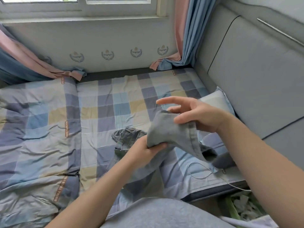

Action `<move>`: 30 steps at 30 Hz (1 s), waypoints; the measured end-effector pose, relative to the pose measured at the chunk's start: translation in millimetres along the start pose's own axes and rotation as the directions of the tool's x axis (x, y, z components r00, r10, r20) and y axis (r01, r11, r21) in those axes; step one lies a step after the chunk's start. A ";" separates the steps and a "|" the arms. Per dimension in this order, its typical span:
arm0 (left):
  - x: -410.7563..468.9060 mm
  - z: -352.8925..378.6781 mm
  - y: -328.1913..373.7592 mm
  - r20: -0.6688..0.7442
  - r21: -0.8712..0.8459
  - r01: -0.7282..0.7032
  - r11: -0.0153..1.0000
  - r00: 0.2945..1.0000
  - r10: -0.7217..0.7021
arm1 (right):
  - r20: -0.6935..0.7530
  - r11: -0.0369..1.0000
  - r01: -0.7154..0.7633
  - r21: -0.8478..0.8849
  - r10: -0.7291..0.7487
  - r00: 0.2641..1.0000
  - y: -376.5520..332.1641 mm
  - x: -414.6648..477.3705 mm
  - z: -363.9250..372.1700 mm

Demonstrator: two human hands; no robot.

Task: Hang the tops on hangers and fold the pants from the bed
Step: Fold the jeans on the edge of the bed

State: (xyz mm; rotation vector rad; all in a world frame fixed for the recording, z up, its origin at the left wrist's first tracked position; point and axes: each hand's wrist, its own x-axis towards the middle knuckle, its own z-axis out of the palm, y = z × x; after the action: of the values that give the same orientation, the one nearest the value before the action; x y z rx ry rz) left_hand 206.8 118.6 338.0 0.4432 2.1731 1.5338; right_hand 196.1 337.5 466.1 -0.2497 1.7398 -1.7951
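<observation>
Head view, looking down on a bed. Centre of frame: the jeans [166, 132], one part lifted between both hands, the waistband end lying crumpled on the checked sheet [115, 99] just left of the hands, the remainder trailing towards the lower centre. The left hand [144, 152], centre, has its fingers curled round a bunched fold of the denim from below. The right hand [200, 116], right of centre, is largely spread: the thumb presses a seamed edge of the cloth against the fingers behind it, while the index finger points free to the left. Left half: a checked quilt [37, 129]. Right: a pillow [217, 99] against the grey headboard [256, 76]. Lower right: a thin cable [197, 174] looped on the sheet. Top: window and pink-and-blue curtains [189, 35].
</observation>
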 end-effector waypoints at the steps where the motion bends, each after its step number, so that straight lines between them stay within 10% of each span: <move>1: 0.5 -2.9 -2.4 -0.050 0.015 0.040 0.999 0.998 -0.040 | -0.049 0.994 0.022 0.103 -0.017 0.999 0.7 -1.0 -2.7; 8: 2.3 -26.3 -6.5 -0.253 -0.159 0.135 0.978 0.952 -0.173 | -0.371 0.757 0.301 0.580 -0.083 0.925 34.0 5.6 -1.5; 15: 6.1 -46.1 24.5 -0.264 -0.586 0.240 0.774 0.846 -0.462 | -0.558 0.949 0.221 0.226 -0.060 0.828 73.6 26.2 35.2; 23: 10.2 -57.0 67.4 -0.216 -0.732 0.147 0.665 0.876 -0.432 | -0.323 0.984 -0.016 0.179 0.074 0.943 135.1 53.0 90.1; 30: 10.0 -63.8 78.4 -0.128 -0.795 0.160 0.585 0.898 -0.420 | -0.528 0.994 -0.069 0.085 0.103 0.843 166.4 58.8 77.4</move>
State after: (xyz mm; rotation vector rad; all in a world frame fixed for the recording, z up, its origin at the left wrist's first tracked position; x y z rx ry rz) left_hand 165.4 98.5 428.5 -0.4620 1.4122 2.2203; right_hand 240.3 250.5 299.9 0.3924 2.0141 -1.9695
